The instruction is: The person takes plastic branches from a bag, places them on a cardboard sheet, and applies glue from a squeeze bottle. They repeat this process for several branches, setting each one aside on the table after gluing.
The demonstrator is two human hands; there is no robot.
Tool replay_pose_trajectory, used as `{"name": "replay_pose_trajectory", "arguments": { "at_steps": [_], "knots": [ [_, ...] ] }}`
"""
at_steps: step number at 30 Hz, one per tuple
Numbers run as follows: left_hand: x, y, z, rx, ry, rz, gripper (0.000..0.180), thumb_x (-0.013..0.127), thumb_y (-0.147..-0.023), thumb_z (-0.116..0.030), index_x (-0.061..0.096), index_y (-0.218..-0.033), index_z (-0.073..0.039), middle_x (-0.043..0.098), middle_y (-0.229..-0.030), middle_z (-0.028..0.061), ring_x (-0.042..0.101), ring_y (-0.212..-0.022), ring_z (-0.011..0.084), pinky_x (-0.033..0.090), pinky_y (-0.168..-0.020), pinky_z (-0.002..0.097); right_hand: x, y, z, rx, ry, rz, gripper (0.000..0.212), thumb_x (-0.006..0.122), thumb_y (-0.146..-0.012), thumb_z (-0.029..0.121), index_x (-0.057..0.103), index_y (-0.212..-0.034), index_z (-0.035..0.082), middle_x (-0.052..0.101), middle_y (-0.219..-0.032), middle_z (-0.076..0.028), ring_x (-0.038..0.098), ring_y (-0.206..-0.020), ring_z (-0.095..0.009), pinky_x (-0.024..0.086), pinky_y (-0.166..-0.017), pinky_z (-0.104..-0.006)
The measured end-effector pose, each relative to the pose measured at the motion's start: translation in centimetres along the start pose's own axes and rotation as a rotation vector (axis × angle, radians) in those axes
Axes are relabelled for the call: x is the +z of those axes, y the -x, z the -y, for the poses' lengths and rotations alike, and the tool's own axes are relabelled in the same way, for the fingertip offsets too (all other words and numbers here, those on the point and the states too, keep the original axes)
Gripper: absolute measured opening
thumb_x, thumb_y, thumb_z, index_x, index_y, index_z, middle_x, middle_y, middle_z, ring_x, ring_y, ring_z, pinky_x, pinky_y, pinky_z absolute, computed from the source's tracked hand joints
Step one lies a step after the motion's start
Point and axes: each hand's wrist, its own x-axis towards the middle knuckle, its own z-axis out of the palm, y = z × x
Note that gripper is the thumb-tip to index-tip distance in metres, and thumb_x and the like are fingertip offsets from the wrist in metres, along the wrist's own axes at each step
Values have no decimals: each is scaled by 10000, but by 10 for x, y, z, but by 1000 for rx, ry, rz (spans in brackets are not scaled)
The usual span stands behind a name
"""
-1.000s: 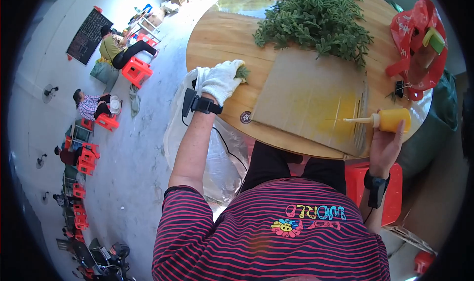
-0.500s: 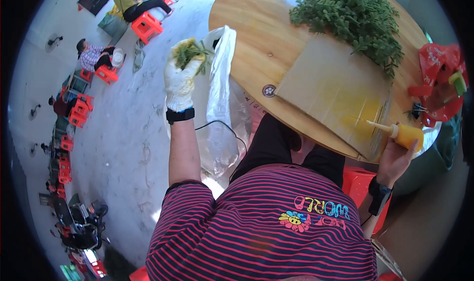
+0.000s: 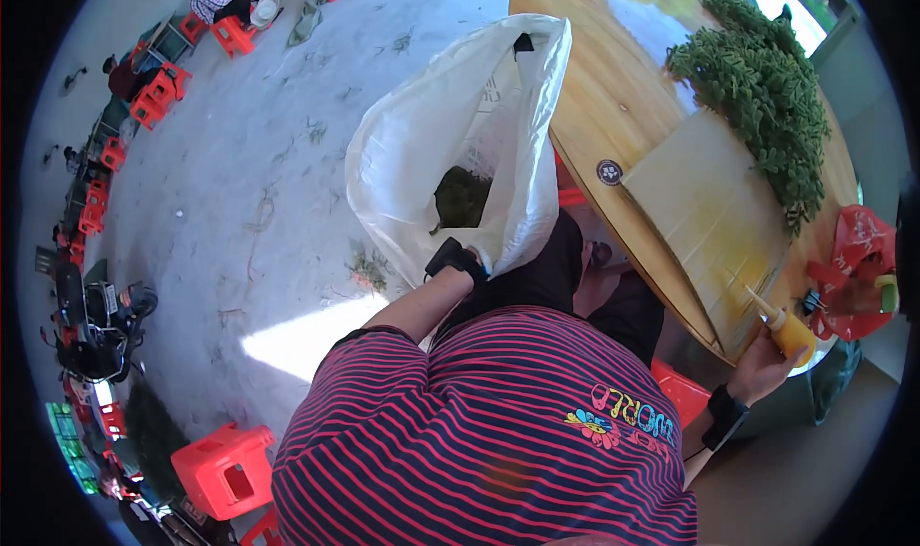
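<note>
A large white woven sack (image 3: 407, 139) stands to the left of the round table, its mouth gaping, with a dark green clump (image 3: 462, 199) down inside. My left hand (image 3: 477, 256), gloved in white, is at the sack's near rim. Its fingers are hidden, so I cannot see whether they hold anything. Over the table's near right edge, my bare right hand (image 3: 757, 371) is closed around a yellow squeeze bottle (image 3: 792, 336). The bottle's long pale nozzle tilts up and left above a yellow-stained cardboard sheet (image 3: 704, 196).
Green sprigs (image 3: 757, 100) are heaped on the far part of the wooden table (image 3: 613, 95). A red plastic bag (image 3: 858, 268) hangs at its right edge. Red stools (image 3: 225, 469) stand behind me and along the left wall, where people sit. A motorbike (image 3: 101, 311) is parked at left.
My left hand, which held a green sprig out to the left, has come down to the sack's near rim; the sprig is out of sight. My right hand still holds the bottle. The view has shifted.
</note>
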Motion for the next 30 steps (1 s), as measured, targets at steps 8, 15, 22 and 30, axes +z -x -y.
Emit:
{"name": "replay_pose_trajectory", "arguments": {
  "at_steps": [8,15,22,30],
  "knots": [
    [-241,-52,-83,-469,763,-289,621,550,-831,-452,460,-1248,0,589,-1113,215,577,-1014,326,445,-875,364,0,10,11,-58,12,-22,541,538,-909,345,361,-1290,5,472,-1249,-184,463,-1173,-358,353,-1020,-463],
    [-243,-39,-29,-394,785,-337,423,547,-880,-266,508,-1190,18,641,-953,117,611,-869,251,482,-762,328,0,5,7,-63,11,-33,522,533,-912,340,378,-1287,14,475,-1255,-182,459,-1180,-359,354,-1019,-471],
    [-293,-58,-49,-469,1304,-322,295,547,-905,-214,574,-1127,-20,607,-805,15,522,-649,60,406,-576,195,-14,-5,17,-68,-81,-11,501,533,-912,335,399,-1276,18,489,-1251,-168,473,-1166,-354,376,-1002,-463],
    [-436,-103,-156,-114,1152,-480,230,549,-912,-149,598,-1071,10,617,-836,38,570,-714,96,456,-661,227,-3,-4,21,-97,-234,61,445,535,-915,321,435,-1250,45,533,-1183,-122,528,-1086,-319,446,-912,-417]
  ]
}}
